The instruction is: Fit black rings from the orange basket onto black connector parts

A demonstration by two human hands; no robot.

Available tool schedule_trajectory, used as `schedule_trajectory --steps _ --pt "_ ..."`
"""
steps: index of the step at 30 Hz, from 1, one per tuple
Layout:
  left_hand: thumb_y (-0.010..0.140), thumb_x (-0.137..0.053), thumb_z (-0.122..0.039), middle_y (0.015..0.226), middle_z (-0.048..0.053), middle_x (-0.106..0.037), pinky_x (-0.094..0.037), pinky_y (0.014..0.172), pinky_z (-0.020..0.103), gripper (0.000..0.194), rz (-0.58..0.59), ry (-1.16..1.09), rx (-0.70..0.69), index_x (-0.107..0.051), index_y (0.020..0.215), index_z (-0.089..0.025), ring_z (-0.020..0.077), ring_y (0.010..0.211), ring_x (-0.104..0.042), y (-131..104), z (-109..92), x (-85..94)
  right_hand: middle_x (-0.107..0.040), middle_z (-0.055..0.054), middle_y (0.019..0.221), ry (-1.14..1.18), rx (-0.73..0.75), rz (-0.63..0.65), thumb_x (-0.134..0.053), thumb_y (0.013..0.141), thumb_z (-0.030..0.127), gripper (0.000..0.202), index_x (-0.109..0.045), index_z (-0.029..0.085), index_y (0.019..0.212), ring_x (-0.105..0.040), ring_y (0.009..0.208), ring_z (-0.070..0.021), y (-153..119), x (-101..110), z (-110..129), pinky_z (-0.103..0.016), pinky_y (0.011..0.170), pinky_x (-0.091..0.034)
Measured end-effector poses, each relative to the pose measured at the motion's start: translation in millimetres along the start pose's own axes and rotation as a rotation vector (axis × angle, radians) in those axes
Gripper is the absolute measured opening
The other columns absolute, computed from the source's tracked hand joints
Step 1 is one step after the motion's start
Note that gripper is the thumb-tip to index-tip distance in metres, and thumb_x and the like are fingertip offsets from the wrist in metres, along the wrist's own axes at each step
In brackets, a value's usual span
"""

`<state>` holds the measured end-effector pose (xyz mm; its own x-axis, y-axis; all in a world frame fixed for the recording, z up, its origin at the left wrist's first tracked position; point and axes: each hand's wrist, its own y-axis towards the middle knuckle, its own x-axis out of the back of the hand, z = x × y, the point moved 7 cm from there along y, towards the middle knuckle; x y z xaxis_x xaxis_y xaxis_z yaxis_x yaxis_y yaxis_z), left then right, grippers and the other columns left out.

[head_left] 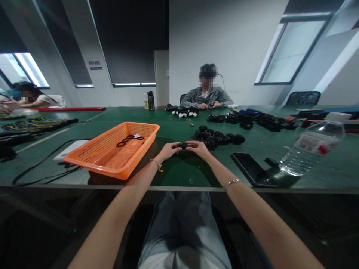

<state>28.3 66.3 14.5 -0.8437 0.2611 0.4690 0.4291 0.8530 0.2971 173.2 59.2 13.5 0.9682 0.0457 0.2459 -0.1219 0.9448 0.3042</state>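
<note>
Left hand (pixel 167 151) and right hand (pixel 198 148) meet over the green table (pixel 179 172), fingers curled in from either side onto one small black part (pixel 183 145) pinched between them. I log the part dead centre, equally near both hands, its long axis not resolvable. Pile of black parts (pixel 217 139) lies just right and beyond; orange basket (pixel 112 151) holding black rings (pixel 129 140) sits left

An orange basket (pixel 112 164) holding black rings (pixel 129 140), a phone (pixel 251 169), a water bottle (pixel 311 147), and a co-worker (pixel 206 98) opposite.
</note>
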Motion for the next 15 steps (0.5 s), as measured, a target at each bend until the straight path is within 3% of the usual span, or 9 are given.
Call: schedule_trajectory --steps 9,15 --pt "0.071 -0.057 -0.027 0.059 0.001 -0.06 -0.04 0.055 0.021 0.039 -0.013 -0.012 0.063 -0.059 0.106 -0.009 0.0103 0.055 -0.052 -2.4 -1.9 1.4 -0.067 -0.004 0.088 -0.036 0.08 0.011 -0.067 0.053 0.016 0.037 -0.066 0.017 0.09 -0.061 0.083 -0.0181 1.3 -0.4 3.0 -0.037 0.085 -0.044" --pt "0.07 -0.058 -0.029 0.057 0.0 -0.059 -0.04 0.057 0.022 0.043 0.003 -0.019 0.059 -0.058 0.108 -0.009 0.0104 0.054 -0.052 -2.4 -2.8 0.8 -0.067 -0.002 0.08 0.006 0.087 0.037 -0.067 0.054 0.017 0.045 -0.06 0.018 0.099 -0.061 0.079 -0.0159 2.2 -2.5 0.9 -0.035 0.083 -0.045"
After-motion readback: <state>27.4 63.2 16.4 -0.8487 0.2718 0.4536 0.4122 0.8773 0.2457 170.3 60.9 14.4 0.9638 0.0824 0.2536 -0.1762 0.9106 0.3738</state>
